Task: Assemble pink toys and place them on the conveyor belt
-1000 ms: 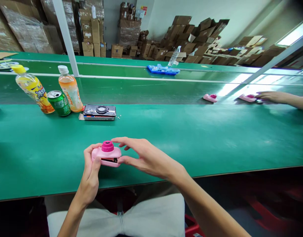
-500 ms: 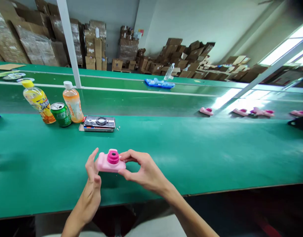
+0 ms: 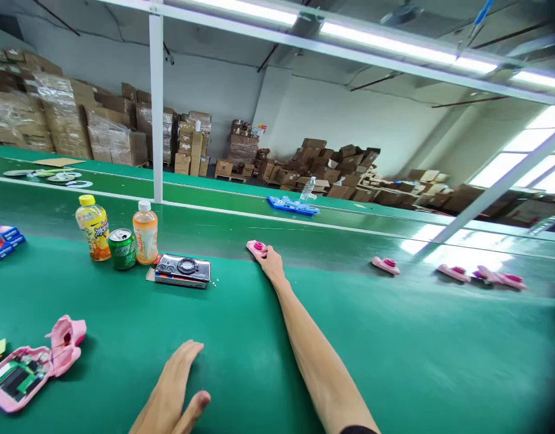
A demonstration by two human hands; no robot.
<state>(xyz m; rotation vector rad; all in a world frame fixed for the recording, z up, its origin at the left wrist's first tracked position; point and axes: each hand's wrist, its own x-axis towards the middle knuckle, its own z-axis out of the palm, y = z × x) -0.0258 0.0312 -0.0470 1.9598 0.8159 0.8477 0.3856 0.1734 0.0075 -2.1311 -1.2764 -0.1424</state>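
My right hand (image 3: 272, 265) reaches out to the far side of the green work surface, its fingers closed on a pink toy camera (image 3: 256, 247) with a darker pink lens. The camera is at the edge of the conveyor belt (image 3: 304, 244); whether it rests there I cannot tell. Close to me, my left hand (image 3: 175, 386) hovers over the green table (image 3: 241, 349), fingers stretched and thumb apart, holding nothing. To its left lies an opened pink camera shell (image 3: 22, 374) with a green circuit board showing.
Several pink cameras (image 3: 386, 265) sit along the belt on the right. A phone (image 3: 182, 265) lies on a box, near a green can (image 3: 122, 248), an orange bottle (image 3: 145, 232) and a yellow-capped bottle (image 3: 93, 228). A blue tray (image 3: 293, 205) is farther back. Blue boxes (image 3: 5, 241) stand left.
My right hand has carried the pink camera forward from close in front of me to the belt. My left hand has let go of it and come nearer. The view has tilted up and left.
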